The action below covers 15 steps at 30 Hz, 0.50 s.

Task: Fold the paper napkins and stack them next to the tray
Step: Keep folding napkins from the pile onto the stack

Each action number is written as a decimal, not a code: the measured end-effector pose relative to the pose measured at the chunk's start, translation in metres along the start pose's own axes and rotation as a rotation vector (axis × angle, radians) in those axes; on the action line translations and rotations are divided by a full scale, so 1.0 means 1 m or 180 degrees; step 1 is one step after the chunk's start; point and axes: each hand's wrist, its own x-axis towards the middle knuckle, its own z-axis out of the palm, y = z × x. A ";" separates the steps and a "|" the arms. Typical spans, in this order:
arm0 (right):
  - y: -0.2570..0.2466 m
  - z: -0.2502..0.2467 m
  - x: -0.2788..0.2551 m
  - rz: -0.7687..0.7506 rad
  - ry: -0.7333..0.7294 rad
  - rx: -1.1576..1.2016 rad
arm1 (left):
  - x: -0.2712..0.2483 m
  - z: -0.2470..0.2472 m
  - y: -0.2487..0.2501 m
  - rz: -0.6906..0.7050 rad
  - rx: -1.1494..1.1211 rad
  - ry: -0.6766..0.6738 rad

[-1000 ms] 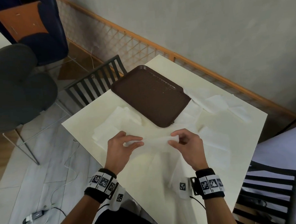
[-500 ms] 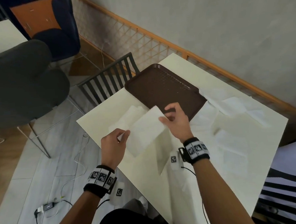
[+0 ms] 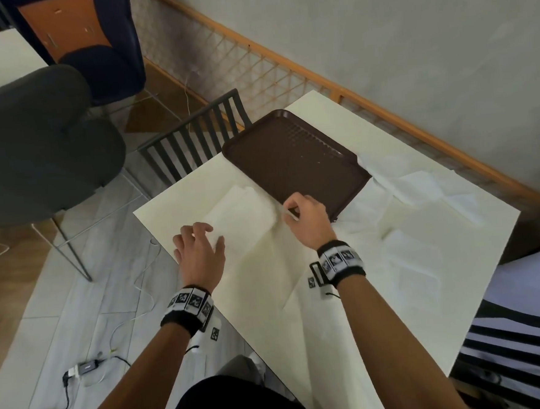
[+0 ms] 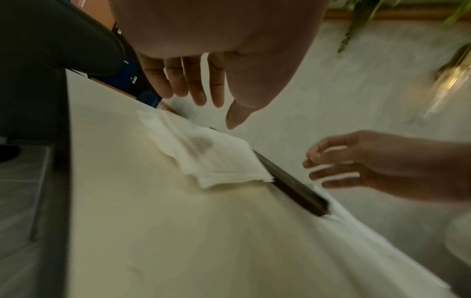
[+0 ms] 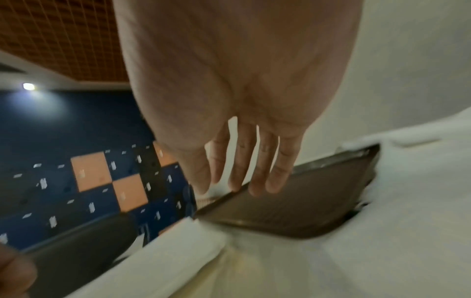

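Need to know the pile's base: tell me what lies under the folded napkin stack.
The folded napkin stack rests on the cream table, beside the brown tray. Whatever lies directly beneath the stack is covered.

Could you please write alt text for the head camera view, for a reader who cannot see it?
Two open hands, left hand and right hand, hover over a stack of folded paper napkins lying beside a brown tray on a cream table. Unfolded napkins lie scattered to the right.

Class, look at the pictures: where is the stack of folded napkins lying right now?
In the head view the stack lies on the table against the brown tray's left edge, between the two open hands.
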 end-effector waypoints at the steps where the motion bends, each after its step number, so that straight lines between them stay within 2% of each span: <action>1: 0.012 -0.014 -0.014 -0.0035 0.0042 -0.0004 | -0.007 0.001 0.007 0.0105 -0.0129 0.0042; 3: 0.045 -0.038 -0.042 0.0113 0.0190 -0.0077 | -0.022 0.007 0.023 0.0303 -0.0447 -0.0004; 4: 0.064 -0.049 -0.055 0.0347 0.0313 -0.0183 | -0.029 0.011 0.034 0.0362 -0.0619 -0.0136; 7: 0.113 -0.076 -0.090 0.1520 0.0671 -0.0386 | -0.052 0.028 0.077 0.0335 -0.0915 -0.0808; 9: 0.132 -0.082 -0.107 0.2180 0.0472 -0.0279 | -0.067 0.051 0.101 0.0215 -0.0833 -0.1406; 11: 0.140 -0.079 -0.118 0.2393 0.0232 -0.0141 | -0.081 0.077 0.117 -0.0101 -0.0638 -0.1946; 12: 0.142 -0.077 -0.122 0.2418 0.0242 -0.0007 | -0.087 0.089 0.124 -0.0282 -0.0596 -0.2063; 15: 0.146 -0.074 -0.129 0.2429 0.0455 0.0437 | -0.098 0.110 0.141 -0.0614 -0.0678 -0.2011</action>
